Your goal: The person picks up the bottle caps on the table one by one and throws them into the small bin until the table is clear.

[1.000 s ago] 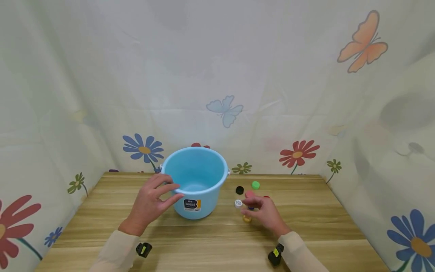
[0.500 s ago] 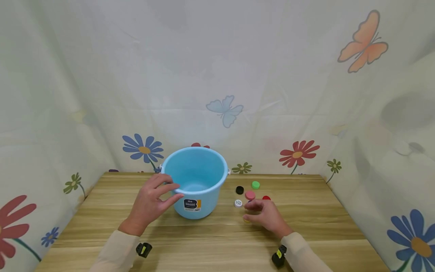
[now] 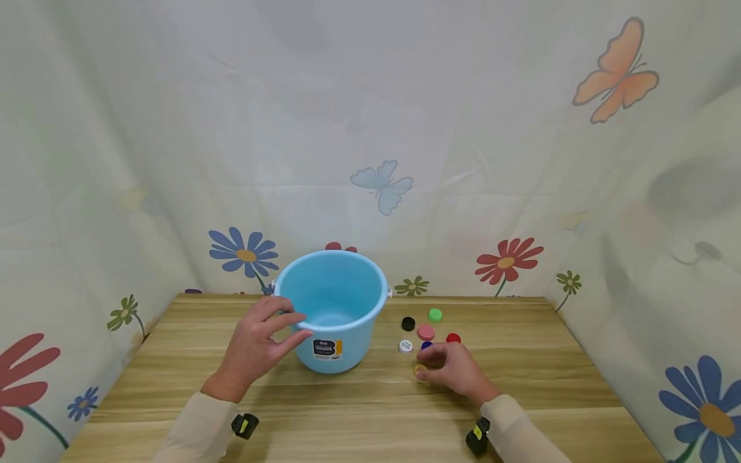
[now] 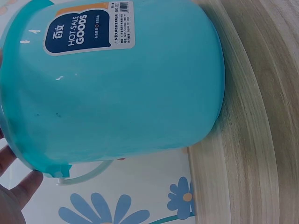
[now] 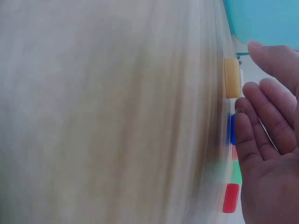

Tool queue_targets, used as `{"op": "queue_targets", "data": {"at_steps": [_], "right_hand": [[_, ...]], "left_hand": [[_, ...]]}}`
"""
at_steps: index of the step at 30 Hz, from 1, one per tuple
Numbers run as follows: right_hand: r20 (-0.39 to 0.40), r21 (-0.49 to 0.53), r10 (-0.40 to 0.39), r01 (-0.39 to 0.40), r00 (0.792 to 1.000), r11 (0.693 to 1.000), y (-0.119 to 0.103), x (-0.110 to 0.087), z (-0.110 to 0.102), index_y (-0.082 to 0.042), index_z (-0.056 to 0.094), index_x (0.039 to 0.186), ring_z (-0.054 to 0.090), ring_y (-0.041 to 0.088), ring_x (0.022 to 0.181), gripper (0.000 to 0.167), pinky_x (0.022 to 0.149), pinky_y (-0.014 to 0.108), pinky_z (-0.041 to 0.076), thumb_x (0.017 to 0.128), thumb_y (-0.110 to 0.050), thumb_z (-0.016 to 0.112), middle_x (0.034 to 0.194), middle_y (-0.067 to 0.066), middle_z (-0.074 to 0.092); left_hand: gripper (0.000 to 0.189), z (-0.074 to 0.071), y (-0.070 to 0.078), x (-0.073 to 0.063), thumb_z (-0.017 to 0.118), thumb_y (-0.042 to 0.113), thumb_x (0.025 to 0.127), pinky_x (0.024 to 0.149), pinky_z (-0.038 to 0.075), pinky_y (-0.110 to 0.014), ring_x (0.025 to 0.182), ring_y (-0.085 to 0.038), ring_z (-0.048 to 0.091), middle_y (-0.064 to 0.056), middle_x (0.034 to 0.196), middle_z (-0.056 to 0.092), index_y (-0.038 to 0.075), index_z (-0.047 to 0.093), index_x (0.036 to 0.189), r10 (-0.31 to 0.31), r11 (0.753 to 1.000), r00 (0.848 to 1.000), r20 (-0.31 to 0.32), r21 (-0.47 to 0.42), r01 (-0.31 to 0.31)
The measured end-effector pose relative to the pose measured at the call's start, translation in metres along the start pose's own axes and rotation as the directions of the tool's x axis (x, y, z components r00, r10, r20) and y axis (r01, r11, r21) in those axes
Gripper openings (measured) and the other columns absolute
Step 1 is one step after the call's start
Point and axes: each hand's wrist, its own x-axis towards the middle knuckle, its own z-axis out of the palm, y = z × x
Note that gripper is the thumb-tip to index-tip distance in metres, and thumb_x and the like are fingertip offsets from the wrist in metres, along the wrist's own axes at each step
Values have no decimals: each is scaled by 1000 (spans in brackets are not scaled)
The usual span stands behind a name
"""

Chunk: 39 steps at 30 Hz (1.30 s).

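A light blue bucket (image 3: pixel 359 337) stands upright on the wooden table. My left hand (image 3: pixel 256 347) holds its near left rim, fingers over the edge and thumb against the outer wall. To the right, my right hand (image 3: pixel 457 370) is low over the table beside a yellow bottle cap (image 3: pixel 419 370). In the right wrist view the yellow cap (image 5: pixel 232 78) stands near the gap between thumb and fingers, with no grip visible. A blue cap (image 3: pixel 426 345) lies just beyond the fingers, partly hidden. Close by are a white cap (image 3: pixel 405 346) and a pink cap (image 3: pixel 426 332).
Farther back lie a black cap (image 3: pixel 408 323) and a green cap (image 3: pixel 435 315). A red cap (image 3: pixel 453 337) sits behind my right hand. A patterned curtain (image 3: pixel 463 212) borders the table (image 3: pixel 347 418) at the back and sides. The bucket has a pale handle (image 4: pixel 86 176).
My right hand has drawn slightly back and right, away from the white cap, and lowered beside the yellow one. More of the pink, red and blue caps shows. The left hand stays put.
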Motion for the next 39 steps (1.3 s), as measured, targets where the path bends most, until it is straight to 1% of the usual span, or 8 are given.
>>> {"op": "queue_targets", "data": {"at_steps": [5, 12, 17, 24, 30, 34, 39], "right_hand": [[17, -7, 12, -12, 1000, 1000, -1, -1, -1, -11, 76, 111, 69, 17, 100, 35, 92, 35, 61, 81, -23, 89, 108, 1, 76], [42, -42, -5, 7, 999, 999, 1, 0, -1, -12, 76, 109, 68, 14, 99, 35, 85, 21, 59, 79, -23, 90, 105, -1, 75], [56, -44, -30, 33, 998, 999, 0, 1, 0, -11, 76, 107, 69, 15, 98, 35, 85, 24, 60, 78, -21, 91, 104, 0, 75], [68, -52, -26, 30, 997, 998, -1, 1, -1, -13, 76, 107, 69, 12, 96, 33, 84, 21, 59, 78, -22, 90, 104, -2, 75], [78, -66, -14, 19, 997, 998, -1, 2, -1, -14, 76, 107, 68, 12, 97, 33, 84, 22, 59, 78, -20, 90, 104, -3, 75], [77, -76, -17, 23, 997, 997, -1, 3, -1, -13, 75, 107, 68, 13, 96, 33, 84, 24, 60, 78, -18, 90, 104, -2, 75], [68, -105, -25, 32, 997, 994, -3, 3, 0, -13, 76, 105, 67, 11, 93, 31, 82, 25, 60, 78, -17, 90, 102, -3, 75]], "left_hand": [[38, 0, 1, 0, 95, 30, 68, 90, 62, -55, 104, -21, 62, 1, 101, 68, 16, 81, 99, 3, 1000, 1000, 0, 5, -3], [36, -1, 3, 1, 95, 30, 69, 91, 62, -55, 104, -20, 62, 1, 101, 68, 17, 81, 100, 3, 1000, 1000, 2, 9, -3], [36, -2, 2, 2, 94, 31, 69, 91, 62, -55, 103, -20, 62, 2, 101, 68, 18, 81, 100, 1, 1000, 1000, 4, 10, -2], [35, -2, 1, 3, 94, 32, 70, 92, 61, -55, 104, -20, 62, 1, 101, 68, 18, 81, 100, 1, 1000, 1000, 6, 3, -1], [34, -2, 1, 4, 94, 30, 71, 91, 62, -54, 103, -20, 62, 1, 101, 68, 18, 81, 100, 7, 1000, 1000, 6, 1, -7], [34, -3, 2, 5, 94, 28, 70, 89, 62, -54, 103, -20, 62, 1, 100, 68, 18, 81, 99, 11, 1000, 1000, 2, 5, -11], [35, -4, 3, 5, 96, 26, 68, 90, 62, -54, 103, -20, 62, 1, 100, 67, 18, 81, 99, -3, 1000, 1000, 12, 0, 3]]}}
